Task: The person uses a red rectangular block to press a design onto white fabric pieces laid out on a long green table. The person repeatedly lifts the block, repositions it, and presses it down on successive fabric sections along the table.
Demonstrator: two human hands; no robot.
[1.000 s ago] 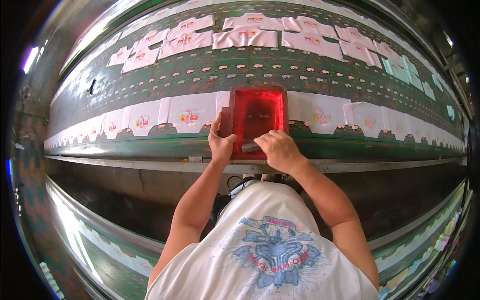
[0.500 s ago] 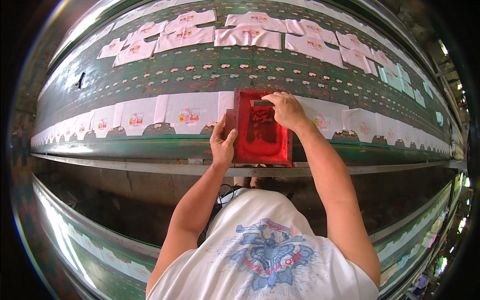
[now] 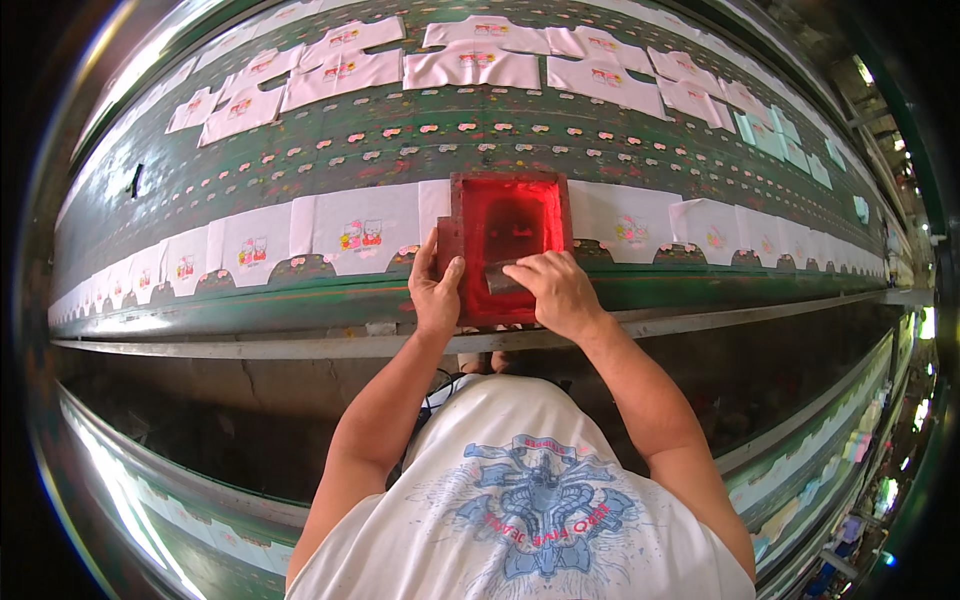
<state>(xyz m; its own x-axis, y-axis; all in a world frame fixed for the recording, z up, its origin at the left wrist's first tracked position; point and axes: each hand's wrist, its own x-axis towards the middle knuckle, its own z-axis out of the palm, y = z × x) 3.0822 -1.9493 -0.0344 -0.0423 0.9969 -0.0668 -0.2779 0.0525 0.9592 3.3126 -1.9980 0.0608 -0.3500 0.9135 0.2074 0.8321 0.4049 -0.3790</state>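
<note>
A red-stained screen printing frame (image 3: 510, 181) lies over a white fabric piece on the long green table, its inside coated with red ink. My left hand (image 3: 436, 288) grips the frame's left side, thumb on the near side and fingers along the outer edge. Inside the frame's near end, my right hand (image 3: 560, 292) is closed on a small dark squeegee (image 3: 500, 279), which sits slightly tilted against the mesh. To the left of the frame lies a white fabric piece (image 3: 362, 233) with a printed cartoon pair; another printed piece (image 3: 632, 228) lies to its right.
The green table (image 3: 330, 165) carries rows of small printed marks. Several pale shirt pieces (image 3: 475, 66) with prints lie along its far part, some light green ones (image 3: 775, 135) at the right. A metal rail (image 3: 230, 348) runs along the near edge. Another table (image 3: 190, 490) stands lower left.
My right hand has drawn the squeegee from the frame's far end to its near end. My left hand stays on the frame's left side. The whole view has shifted slightly.
</note>
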